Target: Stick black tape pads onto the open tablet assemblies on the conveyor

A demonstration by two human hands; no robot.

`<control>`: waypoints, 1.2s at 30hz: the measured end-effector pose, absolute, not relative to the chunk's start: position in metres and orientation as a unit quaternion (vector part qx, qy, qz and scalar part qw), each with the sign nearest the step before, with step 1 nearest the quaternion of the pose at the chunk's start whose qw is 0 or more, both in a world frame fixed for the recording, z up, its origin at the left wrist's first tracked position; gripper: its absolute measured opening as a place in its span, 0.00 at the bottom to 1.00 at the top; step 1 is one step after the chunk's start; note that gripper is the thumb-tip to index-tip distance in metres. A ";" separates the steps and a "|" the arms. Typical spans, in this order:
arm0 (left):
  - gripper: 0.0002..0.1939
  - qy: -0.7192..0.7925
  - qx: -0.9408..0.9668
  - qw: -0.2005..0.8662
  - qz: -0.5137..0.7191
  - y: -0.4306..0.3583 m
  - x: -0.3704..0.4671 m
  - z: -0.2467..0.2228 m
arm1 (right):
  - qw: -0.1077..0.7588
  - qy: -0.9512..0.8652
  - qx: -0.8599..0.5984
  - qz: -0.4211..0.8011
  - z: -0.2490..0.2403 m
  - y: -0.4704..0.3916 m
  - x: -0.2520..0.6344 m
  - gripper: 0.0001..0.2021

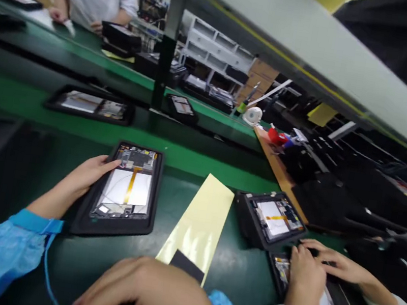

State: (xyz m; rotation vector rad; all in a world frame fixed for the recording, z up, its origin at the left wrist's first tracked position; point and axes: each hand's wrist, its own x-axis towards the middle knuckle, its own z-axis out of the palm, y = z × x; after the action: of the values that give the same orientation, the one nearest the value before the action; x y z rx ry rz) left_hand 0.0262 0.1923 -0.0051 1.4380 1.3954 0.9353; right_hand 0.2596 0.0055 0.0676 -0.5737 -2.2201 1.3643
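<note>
An open tablet (130, 182) with a white battery and an orange ribbon cable lies in a black tray on the green table. My left hand (85, 180) holds the tray's left side, fingertips resting at the tablet's upper left edge. Low in the view, my right hand (150, 293) is blurred, with its fingers curled; something dark shows beneath them, too hidden to name. A yellow glossy sheet (202, 219) lies right of the tablet, and a black piece (187, 266) rests on its near end.
At the right, a co-worker's hands (308, 269) work on another open tablet, beside a raised tray holding a tablet (277, 218). Further trays with tablets (91, 104) sit behind. A person in white stands across the table. A shelf beam (283, 41) crosses above.
</note>
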 end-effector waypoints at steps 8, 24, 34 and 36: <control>0.19 0.473 0.795 0.208 0.316 0.095 -0.012 -0.025 | 0.250 -0.684 -0.563 0.391 0.069 0.002 0.250 0.08; 0.39 0.487 0.531 0.555 0.416 0.069 0.041 0.006 | 0.421 -0.591 -0.536 0.431 0.047 0.054 0.228 0.10; 0.24 0.237 0.909 0.065 0.337 0.089 0.028 -0.051 | 0.168 -0.778 -0.502 0.337 0.064 0.077 0.287 0.06; 0.24 0.232 0.917 0.050 0.321 0.097 0.021 -0.053 | 0.143 -0.808 -0.476 0.317 0.050 0.079 0.282 0.07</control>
State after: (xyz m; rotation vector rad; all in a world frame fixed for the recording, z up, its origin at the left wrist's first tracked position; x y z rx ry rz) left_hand 0.0207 0.0968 -0.0526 2.7917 0.7078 0.9768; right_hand 0.2820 0.0788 0.0504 -1.3736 -2.3294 0.9133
